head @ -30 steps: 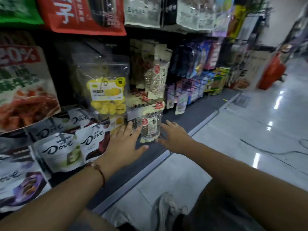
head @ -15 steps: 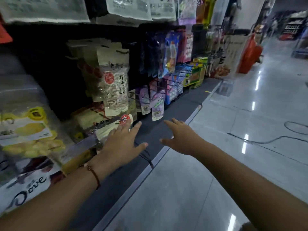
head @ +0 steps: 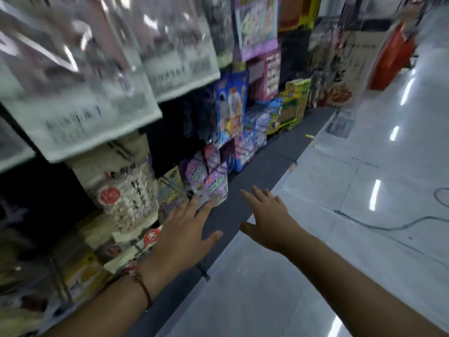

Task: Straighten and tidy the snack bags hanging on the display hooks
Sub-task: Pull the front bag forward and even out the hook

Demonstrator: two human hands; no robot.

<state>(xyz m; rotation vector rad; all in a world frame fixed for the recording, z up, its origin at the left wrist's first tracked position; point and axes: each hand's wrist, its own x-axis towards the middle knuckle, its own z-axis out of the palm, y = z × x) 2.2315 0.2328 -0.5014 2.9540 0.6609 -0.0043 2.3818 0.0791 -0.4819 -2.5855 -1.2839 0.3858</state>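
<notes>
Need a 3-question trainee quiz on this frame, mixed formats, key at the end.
1. True or false: the right hand grips a snack bag.
2. The left hand has its fingertips nearest which item? A) purple pouches B) green-yellow boxes C) red bin
3. Fill in: the left wrist wears a red ____.

Key: 1 false, it is open and holds nothing; 2 A; 3 bracelet.

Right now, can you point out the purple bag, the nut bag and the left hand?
purple bag (head: 215, 188), head view, middle of its printed front.
nut bag (head: 128, 203), head view, clear window showing the contents.
left hand (head: 184, 237), head view, back of the hand.
</notes>
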